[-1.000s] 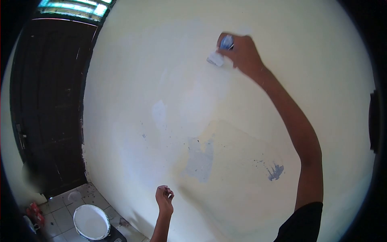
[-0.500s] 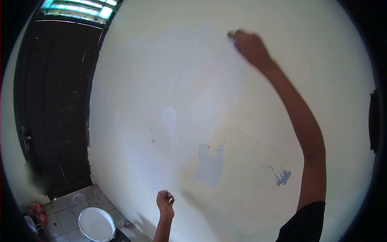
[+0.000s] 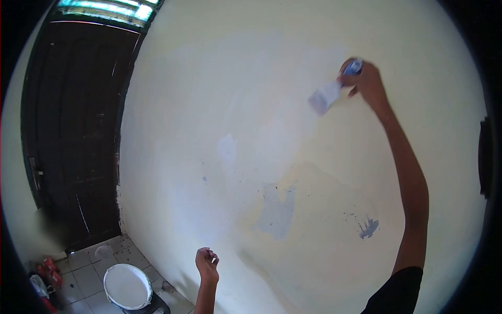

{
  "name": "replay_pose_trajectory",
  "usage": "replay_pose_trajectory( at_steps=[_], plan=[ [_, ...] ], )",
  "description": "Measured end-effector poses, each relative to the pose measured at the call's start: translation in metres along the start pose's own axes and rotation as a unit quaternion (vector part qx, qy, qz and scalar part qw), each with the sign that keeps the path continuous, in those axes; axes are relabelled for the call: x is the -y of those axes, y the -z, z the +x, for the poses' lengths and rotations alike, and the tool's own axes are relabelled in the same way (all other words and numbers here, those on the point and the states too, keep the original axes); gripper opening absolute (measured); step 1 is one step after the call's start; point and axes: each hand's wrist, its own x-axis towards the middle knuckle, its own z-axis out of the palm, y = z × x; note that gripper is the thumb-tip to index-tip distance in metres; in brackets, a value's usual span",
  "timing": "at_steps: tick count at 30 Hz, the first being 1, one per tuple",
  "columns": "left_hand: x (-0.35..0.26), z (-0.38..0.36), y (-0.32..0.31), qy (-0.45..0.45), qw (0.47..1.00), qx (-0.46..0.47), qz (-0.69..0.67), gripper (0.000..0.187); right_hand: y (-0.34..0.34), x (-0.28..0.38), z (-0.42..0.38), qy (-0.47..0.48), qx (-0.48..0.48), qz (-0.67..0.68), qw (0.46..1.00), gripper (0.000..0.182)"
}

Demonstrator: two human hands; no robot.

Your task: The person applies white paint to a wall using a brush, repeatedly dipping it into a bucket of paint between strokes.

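High on the right side of the wall point(image 3: 251, 94), my right hand point(image 3: 368, 83) grips a putty knife point(image 3: 325, 97) by its blue handle. Its wide pale blade points down and left, overlapping the wall in this view. Low in the middle, my left hand point(image 3: 207, 263) is raised in front of the wall with its fingers loosely curled in and nothing showing in them. The cream wall carries a broad whiter area, a bright white patch point(image 3: 227, 148), a bare grey patch point(image 3: 277, 212) and a smaller dark grey chipped spot point(image 3: 369, 228).
A bucket point(image 3: 127, 287) with white contents stands at lower left on a dark support point(image 3: 157, 303) over the tiled floor point(image 3: 86, 281). A dark door point(image 3: 78, 131) fills the left side. Red items point(image 3: 49, 271) lie near the corner. A dark object point(image 3: 485, 157) juts in at far right.
My right hand has moved down and to the right, turning so the putty knife's blade now shows. My left hand has shifted slightly left. The view has shifted a little.
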Motion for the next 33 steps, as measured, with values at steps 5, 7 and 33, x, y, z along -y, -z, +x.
replay_pose_trajectory(
  at_steps=[5,7,33],
  plan=[
    [-0.007,-0.008,0.005,-0.017,1.000,-0.014,0.001,0.012,0.036,0.015,0.045,0.160,-0.165,-0.208,0.951,0.013],
    [-0.006,-0.012,0.010,-0.015,1.000,-0.025,-0.009,0.012,0.028,0.022,0.043,0.180,-0.198,-0.274,0.924,0.014],
    [0.007,-0.031,0.030,0.005,0.998,-0.058,-0.005,0.013,-0.064,-0.009,-0.064,0.310,-0.052,-0.265,0.912,0.013]
  ],
)
